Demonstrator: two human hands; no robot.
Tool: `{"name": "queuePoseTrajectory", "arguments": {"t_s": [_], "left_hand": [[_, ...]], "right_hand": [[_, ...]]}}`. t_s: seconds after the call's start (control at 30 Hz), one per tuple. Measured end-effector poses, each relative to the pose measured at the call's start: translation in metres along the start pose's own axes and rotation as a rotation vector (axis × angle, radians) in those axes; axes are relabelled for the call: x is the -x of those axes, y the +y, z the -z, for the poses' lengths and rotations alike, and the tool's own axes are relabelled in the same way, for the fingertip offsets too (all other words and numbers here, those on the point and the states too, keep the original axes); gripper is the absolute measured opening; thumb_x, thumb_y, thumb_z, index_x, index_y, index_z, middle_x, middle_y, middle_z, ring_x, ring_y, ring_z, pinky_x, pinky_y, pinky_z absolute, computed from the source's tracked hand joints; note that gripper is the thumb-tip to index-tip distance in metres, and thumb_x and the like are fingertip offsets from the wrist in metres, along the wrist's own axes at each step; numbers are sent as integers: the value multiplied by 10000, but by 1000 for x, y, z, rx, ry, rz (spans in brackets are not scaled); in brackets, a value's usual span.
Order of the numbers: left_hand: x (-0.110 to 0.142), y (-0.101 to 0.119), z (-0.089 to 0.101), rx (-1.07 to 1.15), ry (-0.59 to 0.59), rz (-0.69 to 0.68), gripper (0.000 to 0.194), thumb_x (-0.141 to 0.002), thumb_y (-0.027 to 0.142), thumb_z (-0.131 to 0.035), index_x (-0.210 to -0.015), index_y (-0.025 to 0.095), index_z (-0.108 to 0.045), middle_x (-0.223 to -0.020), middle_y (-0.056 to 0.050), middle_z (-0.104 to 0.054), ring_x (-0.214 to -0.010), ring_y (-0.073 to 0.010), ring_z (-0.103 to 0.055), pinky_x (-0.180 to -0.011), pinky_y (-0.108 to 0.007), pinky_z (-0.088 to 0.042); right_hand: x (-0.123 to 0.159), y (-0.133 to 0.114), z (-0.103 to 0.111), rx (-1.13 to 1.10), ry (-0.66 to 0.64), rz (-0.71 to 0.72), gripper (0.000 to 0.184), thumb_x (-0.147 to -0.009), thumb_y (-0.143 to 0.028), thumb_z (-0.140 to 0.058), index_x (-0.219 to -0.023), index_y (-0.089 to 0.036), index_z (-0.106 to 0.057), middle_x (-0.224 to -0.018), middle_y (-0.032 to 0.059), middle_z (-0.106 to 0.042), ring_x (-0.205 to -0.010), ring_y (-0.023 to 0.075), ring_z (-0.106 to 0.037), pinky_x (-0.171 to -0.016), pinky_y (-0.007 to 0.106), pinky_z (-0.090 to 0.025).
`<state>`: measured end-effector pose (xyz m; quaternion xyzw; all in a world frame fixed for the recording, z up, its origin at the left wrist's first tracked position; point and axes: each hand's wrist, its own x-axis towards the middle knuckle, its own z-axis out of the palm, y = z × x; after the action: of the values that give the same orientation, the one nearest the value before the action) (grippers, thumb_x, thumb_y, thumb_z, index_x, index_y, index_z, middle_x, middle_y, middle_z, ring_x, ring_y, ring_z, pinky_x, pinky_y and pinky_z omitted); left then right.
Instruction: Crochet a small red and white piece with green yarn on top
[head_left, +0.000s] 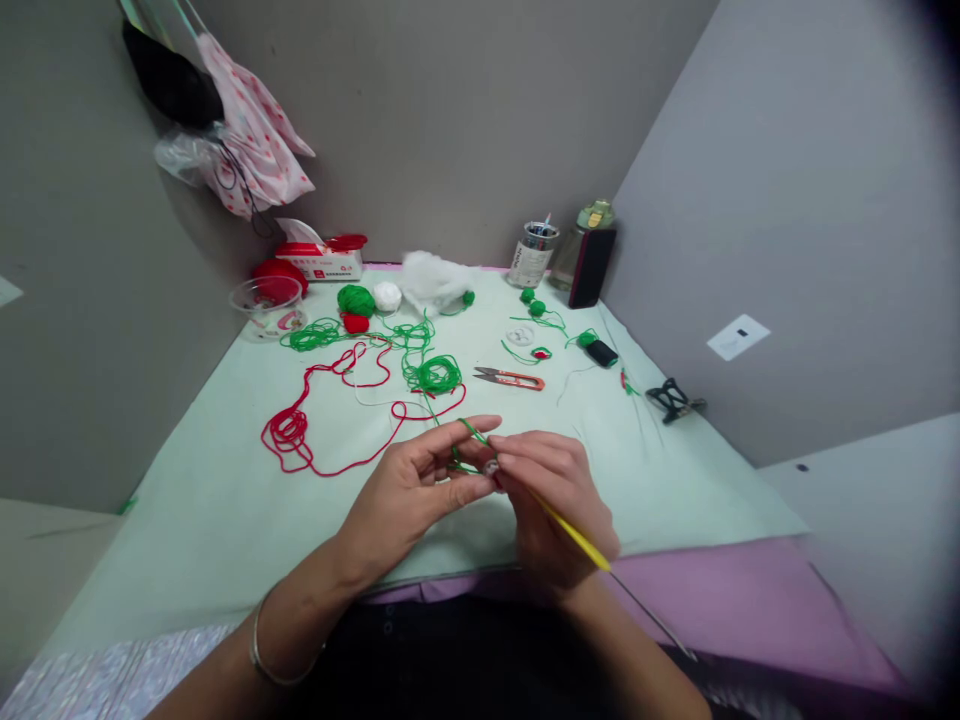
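Note:
My left hand [420, 490] pinches a small red and white crocheted piece [493, 470] between thumb and fingers. Green yarn [472, 430] loops over its raised forefinger and runs back to the green coil on the table. In my right hand [559, 490] is a crochet hook [577, 535] with a yellow handle, its bare metal end pointing back toward my body. The hook's working tip meets the piece between both hands, where fingers hide most of it. Beyond the hands lies a loose green yarn coil [439, 374].
Red yarn [289, 428] sprawls at left. Orange-handled thread snips [517, 379] lie ahead. White stuffing [431, 282], a green yarn ball [356, 300], a plastic tub [274, 322], a tissue box [322, 262], a pen jar [531, 265], a phone [592, 268] and a black clip [673, 400] stand around.

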<state>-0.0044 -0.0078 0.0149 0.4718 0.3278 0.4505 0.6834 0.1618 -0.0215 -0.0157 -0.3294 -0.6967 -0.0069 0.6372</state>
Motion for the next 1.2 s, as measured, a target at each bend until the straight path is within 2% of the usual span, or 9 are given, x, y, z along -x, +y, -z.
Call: {"name": "queuePoseTrajectory", "arguments": {"t_s": [0.17,0.33,0.5,0.7,0.8,0.9,1.07,1.13,1.2], "left_hand": [[-1,-9,-4,-23,89,-46,318,-913,349,-809,-1209,235,-836,-806,-6,-738,-685,-126,-622,-753,-266,-544],[-5,-21,-8,114,115,-54,323,-866,299,-864,-1185,265,-833,-850,12,-733,-667,-98,-656,-713,-222,-542],[-4,-26,-12,194,140,-76,319,-864,249,-867,-1177,301,-831,-849,19,-737,-781,-110,-697,-798,-209,-569],[4,-22,-14,150,55,-80,365,-902,251,-832,-1262,297,-797,-1106,-34,-779,-1077,-177,-707,-969,-261,-564],[3,-21,-14,173,39,-61,475,-844,221,-881,-1300,288,-770,-1062,-26,-759,-1023,-171,-709,-932,-258,-573],[0,-20,-12,166,66,-33,525,-815,206,-899,-1316,258,-752,-938,-4,-722,-959,-155,-693,-908,-247,-564],[-2,-19,-9,157,86,3,594,-851,236,-867,-1412,225,-674,-939,-11,-716,-901,-144,-673,-864,-254,-556],[-2,-18,-10,146,100,-7,598,-853,225,-862,-1417,212,-664,-950,-13,-704,-920,-144,-670,-866,-250,-549],[-2,-17,-11,132,115,-25,592,-857,215,-856,-1416,208,-660,-945,-8,-692,-925,-141,-668,-870,-247,-544]], "right_hand": [[0,-4,-5,-85,29,-140,325,-986,-80,-661,-1184,-318,-757,-1059,38,-848,-932,223,-764,-753,404,-610],[3,-5,-8,-127,18,-189,295,-998,-103,-659,-1178,-316,-757,-1062,40,-849,-923,220,-763,-774,417,-592],[5,-4,-10,-171,27,-211,321,-988,-84,-674,-1192,-317,-758,-1077,36,-845,-956,216,-745,-780,403,-592],[4,-4,-11,-137,54,-229,291,-981,-118,-692,-1168,-327,-772,-1022,35,-838,-948,229,-754,-788,413,-600],[4,-5,-12,-206,71,-262,306,-989,-97,-672,-1163,-324,-782,-1042,36,-835,-982,218,-753,-818,399,-608],[5,-5,-12,-352,70,-379,244,-999,-141,-679,-1118,-313,-806,-1027,39,-832,-1004,213,-741,-846,381,-618],[5,-3,-13,-613,51,-646,124,-994,-275,-723,-1063,-312,-819,-939,11,-784,-693,134,-677,-614,268,-581],[4,-2,-12,-634,25,-666,123,-999,-280,-716,-1064,-310,-816,-940,6,-773,-691,125,-675,-626,259,-578],[2,-2,-9,-596,6,-622,146,-1020,-267,-680,-1075,-306,-809,-992,21,-778,-812,150,-710,-692,273,-591]]}}
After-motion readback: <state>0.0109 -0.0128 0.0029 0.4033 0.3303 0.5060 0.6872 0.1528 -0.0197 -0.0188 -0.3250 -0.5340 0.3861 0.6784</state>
